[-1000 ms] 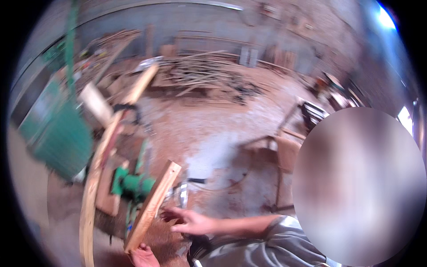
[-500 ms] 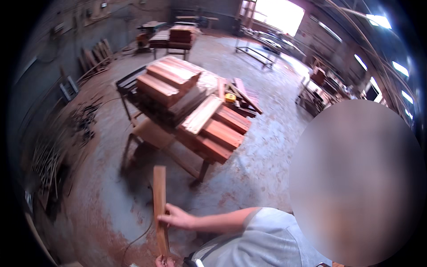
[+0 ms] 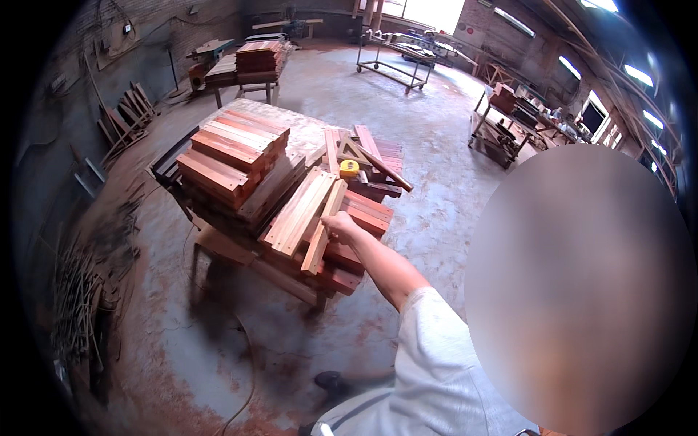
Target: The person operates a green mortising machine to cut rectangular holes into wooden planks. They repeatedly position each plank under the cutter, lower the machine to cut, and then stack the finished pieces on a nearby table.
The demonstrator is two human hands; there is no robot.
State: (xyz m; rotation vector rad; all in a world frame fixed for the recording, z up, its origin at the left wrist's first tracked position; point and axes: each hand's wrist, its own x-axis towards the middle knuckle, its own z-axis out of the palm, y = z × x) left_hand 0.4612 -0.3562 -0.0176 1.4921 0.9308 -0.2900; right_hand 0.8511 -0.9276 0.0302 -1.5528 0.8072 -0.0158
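Wkshp table (image 3: 299, 125): 1 of the hands (image 3: 338, 226) (R) grips 1 plank (image 3: 319, 244).

Rm bg, my feed | landmark = bright window (image 3: 435, 13) | I see red-dusty grey flr (image 3: 440, 182) running twd cam from window | wheeled metal rack (image 3: 385, 78) just in front of window | strip lts (image 3: 638, 75) up R of window | dk brick wall (image 3: 76, 47) far L of window | white-framed opening (image 3: 595, 113) further R
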